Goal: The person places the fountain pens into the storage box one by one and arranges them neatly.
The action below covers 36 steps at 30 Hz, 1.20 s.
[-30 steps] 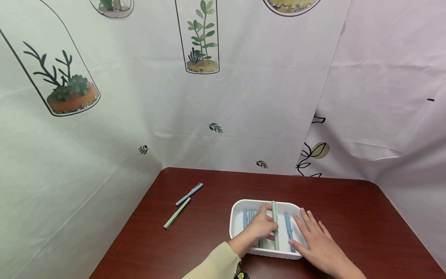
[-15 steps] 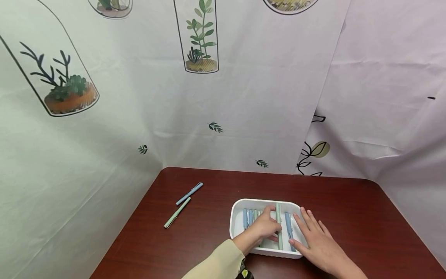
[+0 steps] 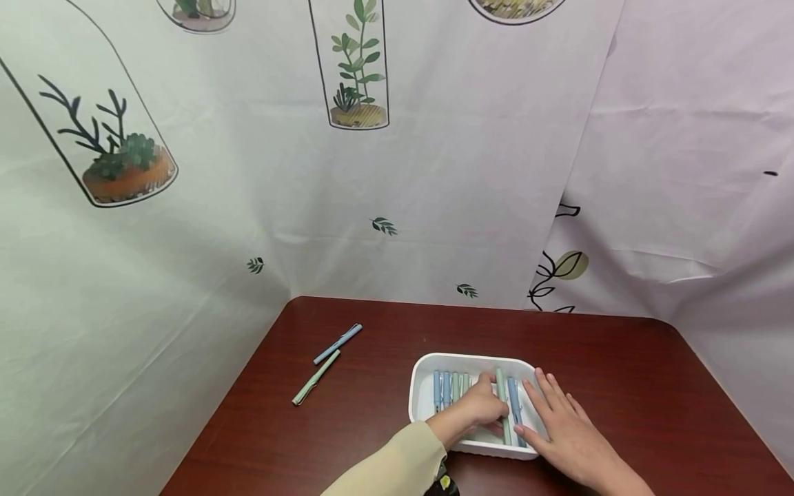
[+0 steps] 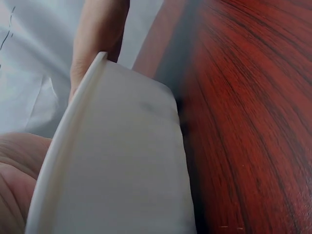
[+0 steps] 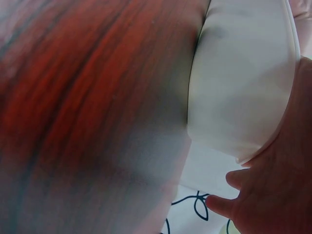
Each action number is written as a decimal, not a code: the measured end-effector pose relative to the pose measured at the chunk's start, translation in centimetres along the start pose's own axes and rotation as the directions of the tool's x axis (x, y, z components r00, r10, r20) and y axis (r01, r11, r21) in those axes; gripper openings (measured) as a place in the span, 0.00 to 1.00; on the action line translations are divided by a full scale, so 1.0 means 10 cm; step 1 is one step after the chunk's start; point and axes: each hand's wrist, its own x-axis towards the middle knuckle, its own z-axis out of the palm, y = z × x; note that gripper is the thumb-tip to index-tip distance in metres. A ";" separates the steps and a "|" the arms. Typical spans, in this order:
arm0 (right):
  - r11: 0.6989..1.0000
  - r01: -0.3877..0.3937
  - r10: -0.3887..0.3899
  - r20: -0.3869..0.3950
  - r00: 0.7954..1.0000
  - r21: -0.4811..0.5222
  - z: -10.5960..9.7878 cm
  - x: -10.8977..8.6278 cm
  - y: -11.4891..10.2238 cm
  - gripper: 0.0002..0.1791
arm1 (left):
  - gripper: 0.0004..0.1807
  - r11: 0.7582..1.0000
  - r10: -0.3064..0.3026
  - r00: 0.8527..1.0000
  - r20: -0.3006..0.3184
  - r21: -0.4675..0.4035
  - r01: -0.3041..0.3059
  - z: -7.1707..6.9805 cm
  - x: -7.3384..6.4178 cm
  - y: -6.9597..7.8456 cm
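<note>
In the head view a white tray (image 3: 428, 359) holds several blue and green pens lying side by side. My left hand (image 3: 476, 405) reaches over the tray's near rim and pinches a green pen (image 3: 502, 393) between thumb and fingers, close beside a blue pen (image 3: 514, 399) on the right. My right hand (image 3: 567, 434) rests on the tray's right rim with its fingers spread. At the tray's left side lie blue pens (image 3: 442, 387) and green pens (image 3: 460, 384), partly hidden by my left hand. The left wrist view shows mostly the tray's outer wall (image 4: 126, 146).
On the dark red table (image 3: 372, 427), left of the tray, lie a loose blue pen (image 3: 338, 344) and a loose green pen (image 3: 316, 377), nearly end to end. A white curtain (image 3: 434, 207) with plant prints hangs behind the table and along its sides.
My left hand has moved right and lowered the green pen into the tray, closer to the blue pen at the right. My right hand has stayed on the rim.
</note>
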 end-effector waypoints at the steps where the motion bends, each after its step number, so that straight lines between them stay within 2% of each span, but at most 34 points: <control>1: 1.000 0.001 -0.001 0.001 1.000 0.002 0.00 0.00 0.00 0.46 | 0.32 1.000 -0.003 1.000 -0.006 0.002 0.004 0.01 0.00 0.00; 8: 1.000 0.000 0.000 0.006 1.000 0.006 0.01 -0.02 -0.01 0.47 | 0.30 1.000 -0.024 1.000 -0.018 0.006 0.024 0.04 -0.01 -0.01; 15: 1.000 0.004 -0.004 0.005 1.000 -0.005 0.01 -0.01 -0.01 0.47 | 0.28 0.995 -0.011 0.998 -0.059 0.103 0.017 0.07 0.02 -0.03; 19: 1.000 -0.002 0.001 0.012 1.000 0.006 0.01 -0.01 -0.01 0.47 | 0.26 0.991 -0.011 0.997 -0.078 0.130 0.021 0.09 0.03 -0.03; 24: 1.000 -0.005 0.005 0.013 1.000 0.025 0.00 -0.01 0.00 0.47 | 0.26 0.989 -0.034 0.997 -0.072 0.143 0.044 0.08 0.04 -0.02; 30: 0.999 -0.013 0.012 0.027 1.000 0.034 0.00 -0.01 0.01 0.48 | 0.27 0.977 -0.042 0.998 -0.051 0.209 0.052 0.05 0.01 -0.01; 32: 0.999 -0.013 0.012 0.026 1.000 0.032 0.01 -0.01 0.01 0.48 | 0.27 0.967 -0.028 0.999 -0.045 0.253 0.038 0.03 0.00 -0.02; 36: 0.999 -0.008 0.007 0.017 1.000 0.034 0.01 -0.01 0.01 0.48 | 0.26 0.917 0.032 0.998 -0.045 0.400 -0.011 -0.03 -0.04 0.00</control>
